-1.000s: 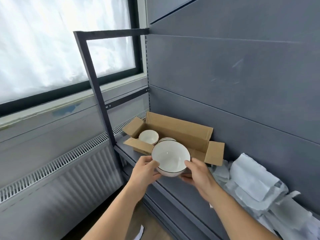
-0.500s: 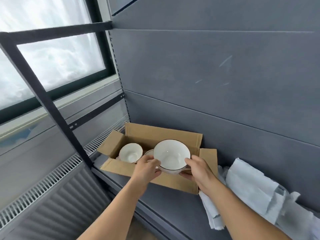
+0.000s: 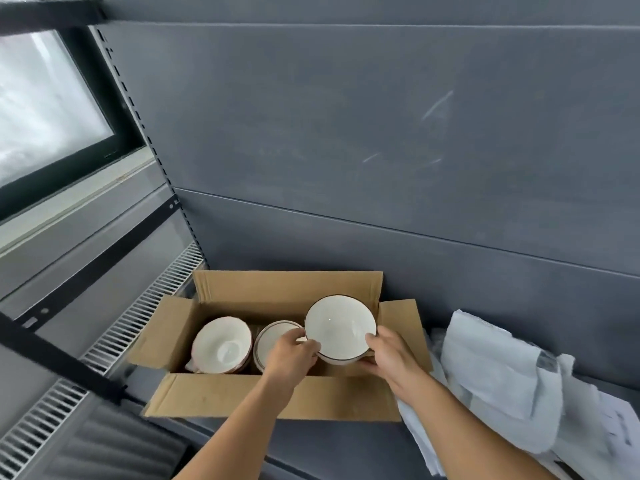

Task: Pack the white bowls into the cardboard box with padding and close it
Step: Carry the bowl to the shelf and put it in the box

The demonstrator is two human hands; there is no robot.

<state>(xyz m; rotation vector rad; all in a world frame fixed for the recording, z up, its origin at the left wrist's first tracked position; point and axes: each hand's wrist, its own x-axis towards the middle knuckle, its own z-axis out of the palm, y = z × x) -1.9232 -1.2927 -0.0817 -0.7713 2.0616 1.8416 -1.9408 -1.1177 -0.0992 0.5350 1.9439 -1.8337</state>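
An open cardboard box [image 3: 221, 398] stands on the grey shelf with its four flaps spread out. Inside it sit two white bowls: one at the left [image 3: 221, 344] and a second in the middle [image 3: 273, 336], partly behind my left hand. I hold a third white bowl with a dark rim [image 3: 339, 327] over the right end of the box. My left hand [image 3: 292, 353] grips its left rim and my right hand [image 3: 393, 355] grips its right side from below.
A heap of white packing paper [image 3: 502, 379] lies on the shelf right of the box. The grey back panel [image 3: 381, 168] rises behind. A dark shelf post [image 3: 62, 358] crosses at the left, with a radiator grille [image 3: 138, 327] and a window beyond.
Both hands have carried the bowl forward and to the right, from in front of the box to over its right end. My view has come closer to the box.
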